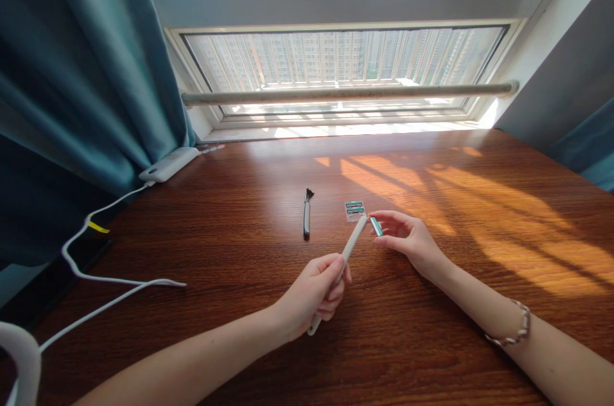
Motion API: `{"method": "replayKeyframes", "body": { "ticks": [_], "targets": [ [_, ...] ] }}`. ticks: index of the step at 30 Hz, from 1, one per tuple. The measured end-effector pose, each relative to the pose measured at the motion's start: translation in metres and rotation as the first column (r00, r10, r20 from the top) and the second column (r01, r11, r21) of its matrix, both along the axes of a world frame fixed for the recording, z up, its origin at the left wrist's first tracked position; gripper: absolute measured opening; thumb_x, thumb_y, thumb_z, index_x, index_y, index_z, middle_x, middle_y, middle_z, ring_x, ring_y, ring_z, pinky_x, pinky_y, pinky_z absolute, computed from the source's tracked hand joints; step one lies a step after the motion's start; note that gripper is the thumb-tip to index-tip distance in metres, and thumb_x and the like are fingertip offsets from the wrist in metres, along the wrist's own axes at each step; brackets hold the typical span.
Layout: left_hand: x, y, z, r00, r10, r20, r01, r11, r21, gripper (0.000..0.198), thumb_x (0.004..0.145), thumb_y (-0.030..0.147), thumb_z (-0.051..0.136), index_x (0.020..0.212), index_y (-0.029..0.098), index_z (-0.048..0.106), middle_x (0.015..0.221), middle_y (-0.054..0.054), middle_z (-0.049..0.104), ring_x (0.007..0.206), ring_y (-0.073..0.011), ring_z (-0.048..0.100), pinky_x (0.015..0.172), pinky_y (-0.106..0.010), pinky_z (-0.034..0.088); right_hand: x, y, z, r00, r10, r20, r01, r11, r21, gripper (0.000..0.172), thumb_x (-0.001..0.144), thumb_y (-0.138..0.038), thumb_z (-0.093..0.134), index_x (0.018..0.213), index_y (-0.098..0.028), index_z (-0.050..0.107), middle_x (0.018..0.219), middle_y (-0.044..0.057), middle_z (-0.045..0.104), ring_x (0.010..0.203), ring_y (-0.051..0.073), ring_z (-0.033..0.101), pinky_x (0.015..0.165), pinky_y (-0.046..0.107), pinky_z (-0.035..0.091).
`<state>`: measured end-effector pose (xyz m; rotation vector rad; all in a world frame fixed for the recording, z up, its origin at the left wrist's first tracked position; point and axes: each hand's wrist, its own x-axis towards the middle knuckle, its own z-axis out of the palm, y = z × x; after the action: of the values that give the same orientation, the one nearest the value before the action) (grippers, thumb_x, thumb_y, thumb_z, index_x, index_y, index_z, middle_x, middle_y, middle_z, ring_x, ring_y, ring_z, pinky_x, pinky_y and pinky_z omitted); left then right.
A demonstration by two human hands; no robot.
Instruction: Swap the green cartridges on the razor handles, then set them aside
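My left hand (319, 288) is closed round a pale grey razor handle (354, 241), which slants up and to the right. Between the thumb and fingers of my right hand (415, 243) is a small green and white razor cartridge (376, 226). The handle's far end is close beside the cartridge; whether they touch, I cannot tell. Just behind that end, a clear plastic case (355, 210) with green-edged cartridges lies on the table. Left of the case lies another razor (307, 214), black and grey, its head pointing away from me.
The brown wooden table (230, 214) reaches to the window, with sunlight across its right side. A white power strip (169, 165) lies at the back left by the blue curtain (96, 61). Its white cable (115, 280) loops along the left side. A rail (350, 96) crosses the window.
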<state>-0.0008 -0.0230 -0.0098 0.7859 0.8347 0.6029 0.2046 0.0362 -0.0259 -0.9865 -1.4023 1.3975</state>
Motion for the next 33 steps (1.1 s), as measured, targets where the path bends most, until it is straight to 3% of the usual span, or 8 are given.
{"method": "replayKeyframes", "body": {
  "ticks": [7, 15, 22, 29, 33],
  "targets": [
    [0.0005, -0.002, 0.002, 0.994, -0.105, 0.028, 0.105, 0.994, -0.002, 0.03, 0.084, 0.045, 0.039, 0.074, 0.017, 0.046, 0.044, 0.009, 0.03, 0.034, -0.0019, 0.016, 0.031, -0.015, 0.01, -0.0018, -0.0012, 0.0035, 0.998, 0.05, -0.026, -0.049, 0.998, 0.04, 0.037, 0.064, -0.019, 0.071, 0.099, -0.023, 0.058, 0.102, 0.004, 0.061, 0.078, 0.013, 0.058, 0.072, 0.028, 0.046],
    [-0.0011, 0.0028, -0.0013, 0.999, 0.012, 0.036, -0.012, 1.0, -0.009, 0.029, 0.084, 0.045, 0.039, 0.075, 0.018, 0.044, 0.045, 0.009, 0.027, 0.035, -0.0016, 0.013, 0.032, -0.013, 0.009, -0.0003, 0.0002, -0.0015, 0.995, 0.019, -0.094, -0.017, 1.0, 0.021, 0.035, 0.065, -0.018, 0.07, 0.097, -0.023, 0.055, 0.101, 0.003, 0.058, 0.07, 0.01, 0.055, 0.067, 0.027, 0.046],
    [-0.0003, -0.0009, 0.0021, 0.988, -0.137, 0.066, 0.139, 0.99, -0.023, 0.031, 0.084, 0.046, 0.039, 0.075, 0.017, 0.045, 0.043, 0.009, 0.029, 0.032, -0.0015, 0.015, 0.03, -0.014, 0.01, -0.0011, 0.0004, -0.0006, 0.997, 0.017, -0.075, -0.014, 0.999, 0.034, 0.036, 0.063, -0.02, 0.071, 0.095, -0.022, 0.055, 0.095, 0.003, 0.059, 0.073, 0.013, 0.056, 0.066, 0.027, 0.046],
    [-0.0013, 0.0009, 0.0002, 0.995, -0.068, 0.077, 0.07, 0.997, -0.032, 0.029, 0.084, 0.045, 0.04, 0.075, 0.017, 0.045, 0.045, 0.009, 0.028, 0.033, -0.0014, 0.013, 0.031, -0.013, 0.009, -0.0003, 0.0003, -0.0011, 0.995, 0.009, -0.102, -0.007, 1.0, 0.019, 0.035, 0.063, -0.021, 0.071, 0.095, -0.022, 0.057, 0.087, 0.002, 0.06, 0.07, 0.012, 0.056, 0.065, 0.027, 0.045],
    [-0.0011, -0.0003, 0.0015, 0.989, -0.108, 0.099, 0.11, 0.994, -0.01, 0.029, 0.085, 0.044, 0.039, 0.075, 0.017, 0.045, 0.043, 0.009, 0.029, 0.031, -0.0015, 0.015, 0.03, -0.013, 0.01, 0.0001, 0.0, -0.0016, 0.997, 0.007, -0.081, -0.006, 1.0, 0.021, 0.034, 0.064, -0.021, 0.07, 0.096, -0.022, 0.06, 0.089, 0.002, 0.062, 0.073, 0.013, 0.057, 0.066, 0.027, 0.045]
  ]
}}
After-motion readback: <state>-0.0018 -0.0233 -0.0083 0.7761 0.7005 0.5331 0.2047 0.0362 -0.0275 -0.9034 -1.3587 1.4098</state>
